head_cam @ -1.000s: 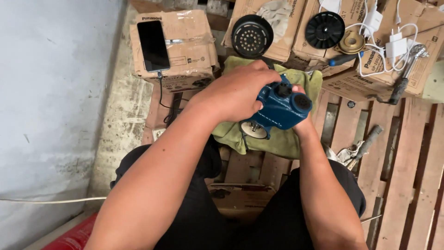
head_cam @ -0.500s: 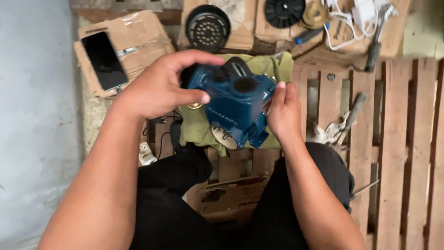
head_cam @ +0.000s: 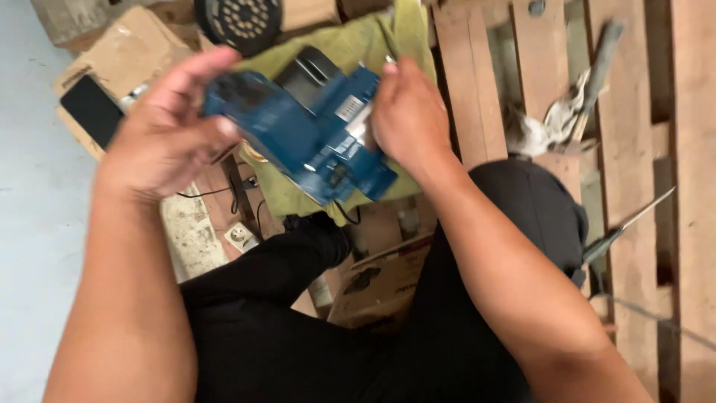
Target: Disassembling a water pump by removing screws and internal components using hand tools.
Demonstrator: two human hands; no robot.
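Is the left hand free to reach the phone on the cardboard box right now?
Probably not: the left hand is cupped on the blue power tool. The phone lies nearby, unobstructed.

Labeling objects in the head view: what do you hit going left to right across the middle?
Black phone on a cardboard box → left hand → blue power tool body → right hand → crumpled rag on the wooden pallet.

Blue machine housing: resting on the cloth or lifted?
Lifted. Both hands, left hand and right hand, hold the blue housing tilted above the green cloth.
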